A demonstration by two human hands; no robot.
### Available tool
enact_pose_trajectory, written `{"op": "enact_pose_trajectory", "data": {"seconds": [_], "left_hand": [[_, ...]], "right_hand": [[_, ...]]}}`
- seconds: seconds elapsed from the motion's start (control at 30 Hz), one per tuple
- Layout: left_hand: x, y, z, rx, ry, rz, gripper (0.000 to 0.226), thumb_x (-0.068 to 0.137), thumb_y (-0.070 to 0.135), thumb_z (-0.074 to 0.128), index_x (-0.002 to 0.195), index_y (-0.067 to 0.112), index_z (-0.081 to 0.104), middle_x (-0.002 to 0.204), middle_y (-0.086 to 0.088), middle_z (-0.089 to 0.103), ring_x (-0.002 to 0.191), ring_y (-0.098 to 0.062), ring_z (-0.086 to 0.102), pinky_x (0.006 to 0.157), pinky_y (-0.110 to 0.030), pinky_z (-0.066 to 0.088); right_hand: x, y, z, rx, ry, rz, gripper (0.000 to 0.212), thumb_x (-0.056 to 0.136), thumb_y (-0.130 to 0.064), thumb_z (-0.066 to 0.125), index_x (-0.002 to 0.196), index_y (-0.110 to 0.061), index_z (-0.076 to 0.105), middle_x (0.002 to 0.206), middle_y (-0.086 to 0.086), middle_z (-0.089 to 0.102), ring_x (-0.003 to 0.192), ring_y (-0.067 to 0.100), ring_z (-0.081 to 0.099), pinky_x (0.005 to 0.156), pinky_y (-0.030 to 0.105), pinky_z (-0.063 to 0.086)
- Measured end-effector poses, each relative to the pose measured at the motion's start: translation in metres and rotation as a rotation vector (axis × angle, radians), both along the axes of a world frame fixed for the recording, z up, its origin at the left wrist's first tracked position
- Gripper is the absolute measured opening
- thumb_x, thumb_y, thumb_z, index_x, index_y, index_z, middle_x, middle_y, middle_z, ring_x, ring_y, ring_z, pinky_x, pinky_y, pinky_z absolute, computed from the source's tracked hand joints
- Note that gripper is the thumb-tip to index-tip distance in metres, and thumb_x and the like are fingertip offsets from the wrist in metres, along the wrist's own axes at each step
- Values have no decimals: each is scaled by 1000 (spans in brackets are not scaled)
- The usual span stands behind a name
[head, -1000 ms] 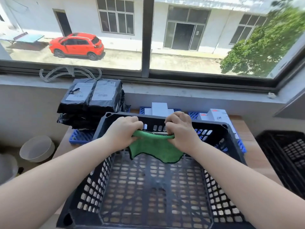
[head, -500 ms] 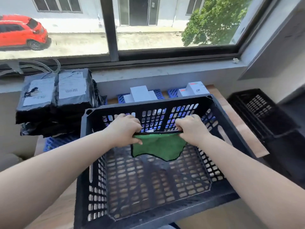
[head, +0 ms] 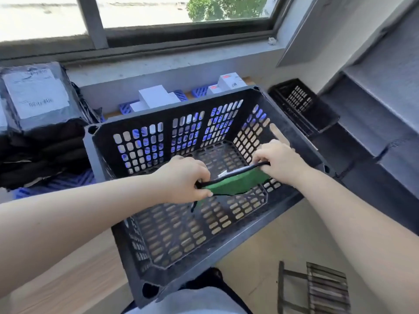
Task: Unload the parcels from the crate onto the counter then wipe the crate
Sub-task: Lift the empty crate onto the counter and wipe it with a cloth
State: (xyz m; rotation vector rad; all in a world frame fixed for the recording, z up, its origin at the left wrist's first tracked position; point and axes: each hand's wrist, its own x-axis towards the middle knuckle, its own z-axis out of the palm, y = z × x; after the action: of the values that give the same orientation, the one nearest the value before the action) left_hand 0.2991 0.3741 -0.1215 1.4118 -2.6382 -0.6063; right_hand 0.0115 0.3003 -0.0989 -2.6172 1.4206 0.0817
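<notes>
Both hands work inside the black crate (head: 145,137), holding a green cloth (head: 235,183) stretched between them. The left hand (head: 181,180) pinches the cloth's black-edged left end, thumb underneath and fingers curled over the top; the right hand (head: 281,162) grips the opposite end the same way, set a little higher and farther from the body. The cloth hangs in a shallow fold between the two hands, above the crate's slotted floor — whether its lower edge touches the floor cannot be told.

The crate holds no parcels. It sits on the wooden counter (head: 74,277) with its near right corner overhanging the counter's edge, and its perforated walls rise on all sides of the hands.

Beyond the left hand and farther out to its left, a stack of dark plastic-wrapped parcels (head: 38,105) stands on the counter, the top one bearing a white shipping label. Straight ahead of both hands, past the crate's far wall, several white boxes (head: 156,97) rest on blue slotted trays (head: 181,95) against the wall under the window (head: 181,12).

Out past the right hand, lower down beside the counter, stands a second black crate (head: 301,105). Below the right forearm — on the floor — lies a dark slatted rack (head: 317,288).
</notes>
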Motion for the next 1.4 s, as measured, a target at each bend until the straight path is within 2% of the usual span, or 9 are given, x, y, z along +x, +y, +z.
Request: {"op": "enact_pose_trajectory", "data": {"seconds": [0.23, 0.37, 0.53, 0.8, 0.93, 1.07, 1.2, 1.3, 1.4], "left_hand": [[-18, 0, 0, -50, -200, -125, 33, 90, 56, 57, 92, 24, 57, 120, 9, 57, 119, -19, 47, 106, -43, 31], [-9, -12, 16, 12, -41, 75, 28, 91, 51, 58, 89, 23, 56, 105, 6, 58, 104, -21, 55, 93, -38, 39], [4, -44, 42, -275, 143, 326, 32, 87, 51, 50, 87, 22, 64, 98, 3, 62, 101, -25, 55, 89, -38, 41], [49, -142, 85, -428, 24, 753, 30, 89, 43, 59, 95, 15, 68, 102, -7, 63, 105, -31, 54, 92, -41, 40], [45, -167, 66, -313, -102, 941, 56, 94, 55, 51, 138, 21, 46, 133, -11, 50, 119, -34, 48, 94, -45, 42], [-2, -165, 22, -301, -300, 700, 52, 98, 46, 23, 123, 22, 61, 114, -6, 64, 105, -31, 58, 86, -40, 43], [-13, -164, -1, -466, -383, 657, 23, 82, 24, 63, 60, 17, 60, 55, -2, 60, 49, -25, 59, 53, -30, 48], [-21, -170, 0, -515, -402, 701, 26, 77, 21, 75, 56, 17, 60, 52, -3, 60, 47, -25, 58, 63, -37, 54], [-42, -188, 2, -407, -370, 708, 31, 88, 32, 61, 60, 17, 61, 54, -2, 61, 51, -25, 58, 78, -49, 55]], "right_hand": [[-15, 18, 4, 16, 131, -59, 20, 79, -9, 66, 91, -24, 73, 100, -5, 67, 113, 26, 54, 88, 41, 45], [-9, 13, 12, 67, 35, -230, 22, 86, -9, 58, 94, -27, 66, 109, 1, 68, 104, 28, 61, 88, 40, 48], [-2, -18, 38, -57, -234, -333, 16, 89, -14, 62, 92, -29, 64, 97, -3, 70, 91, 22, 63, 83, 38, 50], [58, -150, 77, -272, -371, -212, 22, 91, -20, 62, 111, -19, 71, 121, 7, 67, 118, 33, 53, 101, 46, 42], [111, -187, 47, -464, -293, -282, 39, 93, -21, 57, 132, -14, 55, 152, 15, 34, 139, 39, 27, 111, 49, 22], [142, -170, -18, -455, -432, 121, 32, 90, -28, 45, 93, -7, 69, 92, 12, 69, 87, 35, 64, 76, 43, 51], [144, -176, -41, -492, -389, 196, 32, 91, -30, 42, 69, -14, 60, 64, 4, 62, 62, 29, 58, 62, 37, 36], [130, -191, -44, -559, -380, 287, 41, 97, -31, 40, 64, -14, 55, 59, 6, 57, 56, 30, 55, 56, 35, 41], [98, -217, -45, -548, -365, 294, 49, 103, -34, 33, 66, -13, 56, 60, 8, 55, 59, 31, 54, 61, 39, 38]]}}
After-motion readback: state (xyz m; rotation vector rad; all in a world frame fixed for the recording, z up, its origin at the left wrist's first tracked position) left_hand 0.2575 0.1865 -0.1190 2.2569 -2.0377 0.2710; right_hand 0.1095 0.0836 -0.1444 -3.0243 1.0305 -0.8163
